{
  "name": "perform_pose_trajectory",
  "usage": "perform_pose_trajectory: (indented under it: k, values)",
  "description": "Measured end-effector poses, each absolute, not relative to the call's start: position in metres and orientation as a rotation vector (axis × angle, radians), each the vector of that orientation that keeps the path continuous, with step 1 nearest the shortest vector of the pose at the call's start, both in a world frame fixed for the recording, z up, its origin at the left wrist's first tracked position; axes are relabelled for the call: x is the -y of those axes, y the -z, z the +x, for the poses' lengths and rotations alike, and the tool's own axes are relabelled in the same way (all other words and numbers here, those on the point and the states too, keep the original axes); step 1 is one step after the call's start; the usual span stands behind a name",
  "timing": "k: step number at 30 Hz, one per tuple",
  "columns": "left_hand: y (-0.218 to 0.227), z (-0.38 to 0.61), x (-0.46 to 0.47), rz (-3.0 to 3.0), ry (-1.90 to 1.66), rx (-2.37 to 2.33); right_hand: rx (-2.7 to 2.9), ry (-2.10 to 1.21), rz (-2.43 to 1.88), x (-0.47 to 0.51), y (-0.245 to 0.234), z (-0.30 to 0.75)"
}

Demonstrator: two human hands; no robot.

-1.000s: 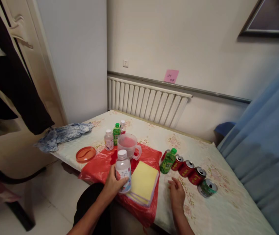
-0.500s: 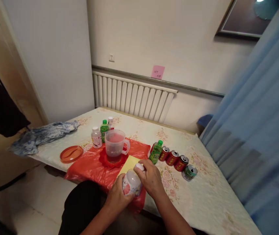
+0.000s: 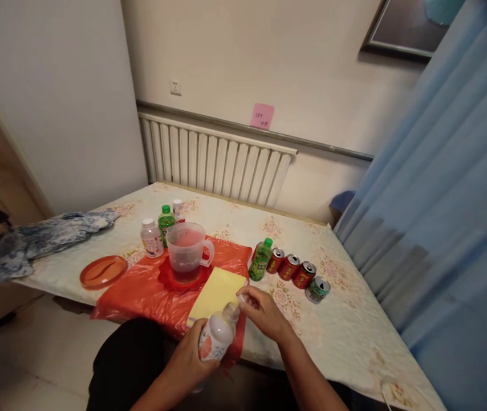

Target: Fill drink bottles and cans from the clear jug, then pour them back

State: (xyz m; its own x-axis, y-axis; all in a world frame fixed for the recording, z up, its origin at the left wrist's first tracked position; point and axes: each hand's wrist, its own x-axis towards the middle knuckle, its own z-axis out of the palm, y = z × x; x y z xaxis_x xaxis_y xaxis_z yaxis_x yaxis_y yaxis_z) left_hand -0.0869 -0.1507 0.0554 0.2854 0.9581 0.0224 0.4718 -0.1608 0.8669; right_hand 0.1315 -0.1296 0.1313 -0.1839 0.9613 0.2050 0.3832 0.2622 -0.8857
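My left hand (image 3: 196, 354) is wrapped around a plastic bottle (image 3: 216, 337) with a grapefruit picture on its label. The bottle leans to the right, its neck uncapped. Just right of the neck, my right hand (image 3: 263, 311) pinches the white bottle cap (image 3: 242, 299), apart from the bottle. Beyond the bottle lies a yellow pad (image 3: 220, 290) on a red plastic bag (image 3: 141, 291). A clear measuring jug (image 3: 183, 260) with pinkish liquid stands in a red scalloped dish (image 3: 167, 278) behind the pad.
Left of the jug stand a white-capped bottle (image 3: 152, 240), a green bottle (image 3: 166, 221) and another small bottle (image 3: 178, 211). An orange lid (image 3: 103, 272) lies at the left. To the right are a green bottle (image 3: 261, 261), several red cans (image 3: 289, 267) and a green can (image 3: 317, 290).
My right hand has taken the white cap off the bottle and moved it aside. The bottle's neck is now bare. The view has shifted a little to the right.
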Motion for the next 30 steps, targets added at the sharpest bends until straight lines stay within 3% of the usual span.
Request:
perform_pose_trajectory:
  k: [4,9,18,30]
  values:
    - [-0.053,-0.095,0.148,1.69,-0.773,-1.335,1.219,-1.207,-1.205,0.112,-0.086,0.162]
    - [-0.041,-0.104,0.14,1.646,-0.766,-1.327,0.838,-1.202,-1.253,0.099,-0.039,0.195]
    - [-0.04,-0.108,0.137,1.589,-0.822,-1.344,0.845,-1.135,-1.289,0.065,-0.007,0.178]
    - [-0.038,-0.124,0.136,1.478,-0.824,-1.345,1.355,-0.668,-1.511,-0.018,-0.001,0.127]
